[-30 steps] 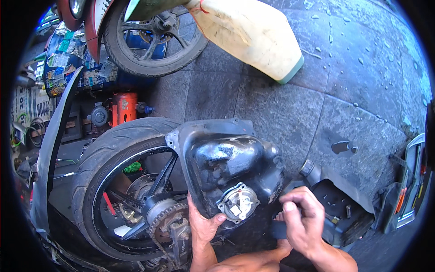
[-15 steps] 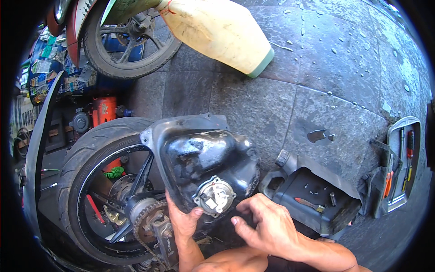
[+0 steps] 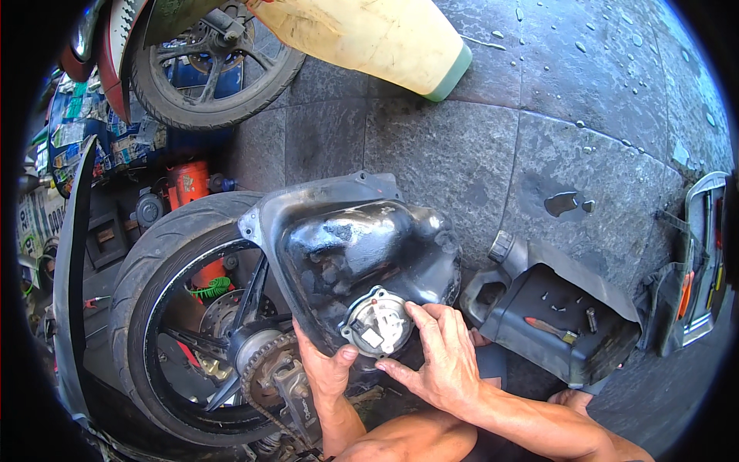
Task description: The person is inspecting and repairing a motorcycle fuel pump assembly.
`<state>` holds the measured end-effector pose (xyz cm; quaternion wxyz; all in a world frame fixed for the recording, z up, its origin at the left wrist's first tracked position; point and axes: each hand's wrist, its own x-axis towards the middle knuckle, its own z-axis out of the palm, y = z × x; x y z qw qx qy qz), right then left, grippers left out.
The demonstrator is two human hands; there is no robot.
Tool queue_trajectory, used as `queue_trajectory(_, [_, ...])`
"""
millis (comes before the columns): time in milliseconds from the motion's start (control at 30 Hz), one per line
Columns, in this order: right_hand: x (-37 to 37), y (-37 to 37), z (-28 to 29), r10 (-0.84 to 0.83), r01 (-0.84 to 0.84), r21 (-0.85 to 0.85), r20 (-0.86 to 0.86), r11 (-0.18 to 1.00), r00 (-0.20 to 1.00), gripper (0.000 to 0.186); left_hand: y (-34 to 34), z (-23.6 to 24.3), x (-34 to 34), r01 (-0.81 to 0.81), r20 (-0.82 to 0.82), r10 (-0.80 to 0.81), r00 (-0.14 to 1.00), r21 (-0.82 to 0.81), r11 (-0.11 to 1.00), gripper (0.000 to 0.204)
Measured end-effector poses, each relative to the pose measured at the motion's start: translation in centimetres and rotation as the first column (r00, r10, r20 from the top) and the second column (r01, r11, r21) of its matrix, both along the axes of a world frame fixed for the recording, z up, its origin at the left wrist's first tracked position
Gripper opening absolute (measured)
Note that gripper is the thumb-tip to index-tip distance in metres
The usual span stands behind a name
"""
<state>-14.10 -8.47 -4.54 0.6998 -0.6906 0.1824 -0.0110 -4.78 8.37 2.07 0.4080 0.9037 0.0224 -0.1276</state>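
Note:
A glossy black motorcycle fuel tank (image 3: pixel 346 239) lies over my lap, beside the wheel. Set in its near side is a round silver fuel pump flange (image 3: pixel 376 322) with bolt lugs around the rim and a white plastic part in the middle. My left hand (image 3: pixel 327 368) grips the tank's lower left edge, its thumb close to the flange and its fingers hidden behind. Curved around the flange's right side, my right hand (image 3: pixel 439 358) has fingertips at the upper rim and the thumb at the lower rim.
On the right, a cut-open black jug (image 3: pixel 531 327) holds a paintbrush (image 3: pixel 550 329) and several bolts. Past it lies a tool case (image 3: pixel 697 269) with screwdrivers. A rear wheel (image 3: pixel 146 339) with chain and sprocket stands left; a yellowish container (image 3: pixel 369 46) and front wheel (image 3: pixel 200 115) are beyond.
My right hand has closed in from beside the flange onto its rim. The left hand keeps its hold on the tank. The whole view has shifted slightly.

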Motion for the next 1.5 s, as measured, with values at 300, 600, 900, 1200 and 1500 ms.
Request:
queue_trajectory(300, [-0.5,0.7,-0.8,0.027,-0.026,-0.04,0.025,0.999,0.999,0.095,-0.1,0.0,0.1,0.007,0.005,-0.006,1.0,-0.027,1.0,0.123])
queue_trajectory(600, [-0.4,0.8,-0.9,0.022,-0.021,-0.084,0.013,0.996,1.0,0.1,-0.2,-0.3,0.2,0.007,-0.008,-0.008,1.0,-0.055,0.998,0.119])
queue_trajectory(900, [-0.9,0.5,-1.5,-0.008,0.011,-0.047,0.07,0.999,0.998,0.1,0.0,-0.3,0.3,0.045,0.012,-0.044,0.999,-0.038,0.998,0.116])
queue_trajectory(1200, [-0.1,1.1,-0.6,-0.033,0.038,-0.092,0.055,0.995,0.998,0.092,-0.1,-0.2,-0.2,-0.008,-0.047,0.003,0.999,-0.117,0.993,0.121])
queue_trajectory(1500, [0.1,0.9,-0.3,0.0,0.006,-0.103,0.06,0.995,0.998,0.097,0.0,-0.1,0.1,-0.021,-0.061,0.013,0.998,-0.129,0.991,0.12])
